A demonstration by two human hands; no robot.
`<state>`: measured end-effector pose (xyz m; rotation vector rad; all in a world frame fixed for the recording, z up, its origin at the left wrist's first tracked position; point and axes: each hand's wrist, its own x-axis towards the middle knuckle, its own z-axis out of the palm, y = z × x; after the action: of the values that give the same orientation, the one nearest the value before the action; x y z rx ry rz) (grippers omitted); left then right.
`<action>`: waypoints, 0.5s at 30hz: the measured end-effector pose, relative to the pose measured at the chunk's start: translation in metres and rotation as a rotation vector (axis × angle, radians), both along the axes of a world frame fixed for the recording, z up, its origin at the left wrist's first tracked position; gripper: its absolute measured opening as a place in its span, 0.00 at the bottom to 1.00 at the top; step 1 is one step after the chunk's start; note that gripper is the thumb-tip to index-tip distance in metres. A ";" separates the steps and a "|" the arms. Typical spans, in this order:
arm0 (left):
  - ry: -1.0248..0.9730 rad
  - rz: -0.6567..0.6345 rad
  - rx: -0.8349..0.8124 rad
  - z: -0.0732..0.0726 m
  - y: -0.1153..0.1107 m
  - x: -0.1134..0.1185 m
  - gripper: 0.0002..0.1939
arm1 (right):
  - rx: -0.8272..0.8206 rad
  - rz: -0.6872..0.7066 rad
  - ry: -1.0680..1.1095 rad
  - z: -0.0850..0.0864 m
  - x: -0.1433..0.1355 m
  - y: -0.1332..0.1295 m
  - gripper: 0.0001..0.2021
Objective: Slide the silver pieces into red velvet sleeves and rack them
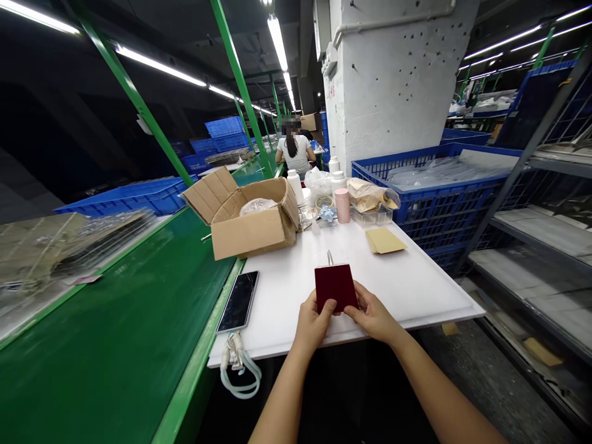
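A dark red, flat square piece (335, 287) is held upright over the front part of the white table (287, 296). My left hand (314, 317) grips its lower left corner, thumb on the red face. At the lower right corner, my right hand (372, 313) pinches it in the same way, with the fingers behind. Just beyond its top edge, a thin metal item (330, 256) shows; whether it touches the red piece I cannot tell. A black phone (238, 301) lies to the left, and a stack of tan sheets (385, 240) lies at the right.
An open cardboard box (250, 233) stands at the back left, beside bottles and a pink container (343, 205). A green conveyor (106, 308) runs along the left. Blue crates (430, 216) and a metal rack (531, 228) stand right. A person (296, 151) sits farther ahead.
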<state>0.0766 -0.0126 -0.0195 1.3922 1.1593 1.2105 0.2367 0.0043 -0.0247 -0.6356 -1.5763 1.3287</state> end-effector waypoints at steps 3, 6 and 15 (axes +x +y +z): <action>0.046 0.034 -0.006 0.000 -0.001 0.000 0.18 | 0.006 -0.003 -0.012 0.001 0.000 0.000 0.26; 0.112 0.044 0.021 0.001 -0.003 0.000 0.18 | 0.015 -0.027 -0.025 0.001 -0.003 0.000 0.25; 0.180 0.096 0.118 0.011 -0.001 -0.003 0.17 | -0.043 -0.142 -0.045 -0.001 -0.007 -0.004 0.17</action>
<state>0.0738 -0.0138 -0.0081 1.5754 1.3099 1.2576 0.2295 0.0007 -0.0260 -0.7938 -1.5126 1.2527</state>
